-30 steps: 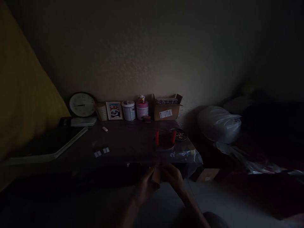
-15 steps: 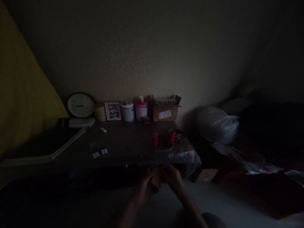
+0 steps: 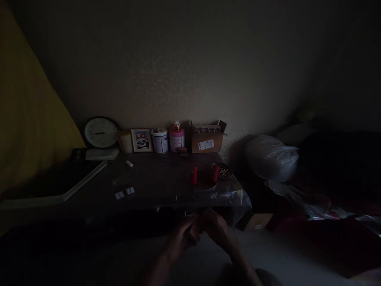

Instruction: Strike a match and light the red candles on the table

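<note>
In very dim light, my left hand (image 3: 179,237) is closed around a small brownish box that looks like a matchbox (image 3: 194,232), held tilted just in front of the table's near edge. My right hand (image 3: 216,227) is beside the box's far end, its fingers curled together; what they pinch, if anything, is lost in shadow. Beyond the hands, two red candles, a left one (image 3: 194,175) and a right one (image 3: 216,174), stand upright on a dark round plate (image 3: 205,188). Thin matchsticks lie in a dish (image 3: 229,174) behind the right candle.
Along the wall stand a round clock (image 3: 101,132), a framed panda picture (image 3: 142,140), a white tin (image 3: 160,140), a pink tin (image 3: 177,141) topped by a figurine, and an open cardboard box (image 3: 207,143). White plastic bags (image 3: 272,158) lie at right. A yellow curtain (image 3: 32,107) hangs left.
Both hands have shifted slightly downward, still together around the small box. My right hand's fingers have turned a little. The things on the table stay where they were.
</note>
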Demonstrator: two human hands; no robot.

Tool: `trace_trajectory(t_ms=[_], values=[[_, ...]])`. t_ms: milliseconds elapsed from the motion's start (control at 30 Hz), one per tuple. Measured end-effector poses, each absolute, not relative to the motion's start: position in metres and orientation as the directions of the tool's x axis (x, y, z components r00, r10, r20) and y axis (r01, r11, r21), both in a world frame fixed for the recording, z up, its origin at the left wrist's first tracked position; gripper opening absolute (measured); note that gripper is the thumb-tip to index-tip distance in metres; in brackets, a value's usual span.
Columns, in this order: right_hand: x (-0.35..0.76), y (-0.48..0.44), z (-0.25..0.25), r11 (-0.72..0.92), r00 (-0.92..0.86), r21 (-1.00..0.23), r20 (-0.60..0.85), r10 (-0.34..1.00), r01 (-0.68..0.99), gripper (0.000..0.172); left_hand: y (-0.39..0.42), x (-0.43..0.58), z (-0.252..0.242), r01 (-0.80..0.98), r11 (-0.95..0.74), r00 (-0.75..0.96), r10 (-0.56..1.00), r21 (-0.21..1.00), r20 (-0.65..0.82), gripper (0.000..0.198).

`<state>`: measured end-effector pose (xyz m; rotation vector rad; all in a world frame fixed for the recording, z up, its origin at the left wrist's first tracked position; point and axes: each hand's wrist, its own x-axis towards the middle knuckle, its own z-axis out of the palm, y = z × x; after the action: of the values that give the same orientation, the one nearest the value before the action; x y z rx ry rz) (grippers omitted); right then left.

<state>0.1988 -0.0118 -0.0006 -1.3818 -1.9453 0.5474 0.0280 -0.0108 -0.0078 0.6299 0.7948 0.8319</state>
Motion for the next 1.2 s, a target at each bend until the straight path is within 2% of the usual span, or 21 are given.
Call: trace_trajectory(t_ms=[567, 900, 1200], values=[[0.199, -0.014, 0.000, 0.384, -0.288, -0.646, 0.254, 0.923, 0.660, 0.019, -0.012, 0.029, 0.000, -0.357, 0.502, 0.438, 0.835, 0.788, -0.333, 0.036], [0.200, -0.015, 0.000, 0.426, -0.330, -0.629, 0.271, 0.904, 0.651, 0.019, -0.009, 0.027, -0.014, -0.323, 0.467, 0.476, 0.832, 0.823, -0.286, 0.040], [0.207, -0.018, 0.001, 0.397, -0.303, -0.647, 0.259, 0.917, 0.651, 0.014, -0.011, 0.026, -0.010, -0.359, 0.447, 0.475, 0.843, 0.819, -0.252, 0.030]])
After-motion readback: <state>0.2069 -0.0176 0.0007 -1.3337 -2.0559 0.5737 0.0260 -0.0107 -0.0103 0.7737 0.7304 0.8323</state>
